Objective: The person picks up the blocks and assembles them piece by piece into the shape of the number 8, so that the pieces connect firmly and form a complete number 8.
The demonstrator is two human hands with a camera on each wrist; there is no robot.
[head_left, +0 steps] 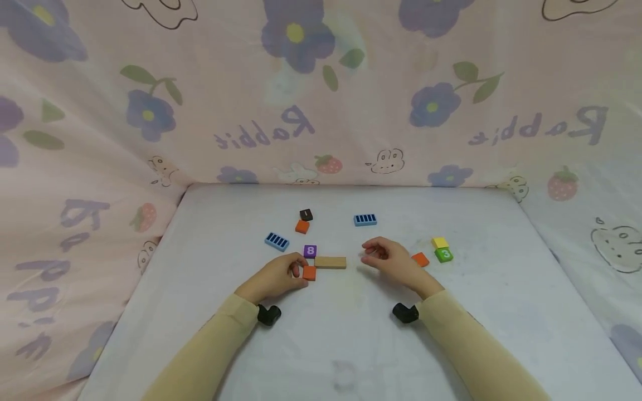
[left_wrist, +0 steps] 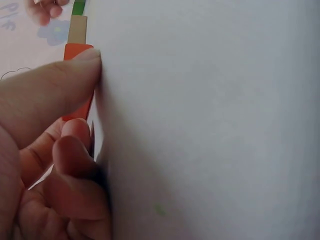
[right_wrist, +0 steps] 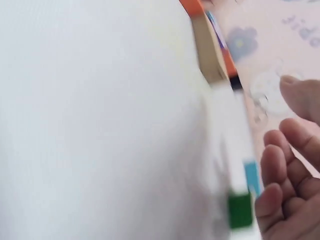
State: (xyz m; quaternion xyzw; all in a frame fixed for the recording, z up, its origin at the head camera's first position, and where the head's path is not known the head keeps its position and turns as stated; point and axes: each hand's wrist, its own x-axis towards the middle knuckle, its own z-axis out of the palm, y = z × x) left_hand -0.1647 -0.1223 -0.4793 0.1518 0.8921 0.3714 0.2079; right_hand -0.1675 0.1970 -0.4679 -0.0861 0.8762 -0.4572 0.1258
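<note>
My left hand (head_left: 276, 275) has its thumb and fingers at a small orange square tile (head_left: 309, 273); in the left wrist view the thumb lies across the face of the orange tile (left_wrist: 77, 52) with fingers behind it. Beside this tile sits a plain wooden block (head_left: 330, 262), with a purple tile marked 8 (head_left: 310, 251) at its upper left end. To the right of the block, my right hand (head_left: 393, 260) hovers with fingers loosely bent and nothing between them. The right wrist view shows its thumb and fingertips apart, with the wooden block (right_wrist: 209, 47) farther off.
Two blue pieces with dark bars, one left (head_left: 277, 241) and one at the back (head_left: 365, 219), lie beyond the hands. A dark brown tile (head_left: 306, 214) sits near an orange one (head_left: 302, 226). Right of my right hand are orange (head_left: 420, 259), yellow (head_left: 439, 243) and green 3 (head_left: 443, 255) tiles.
</note>
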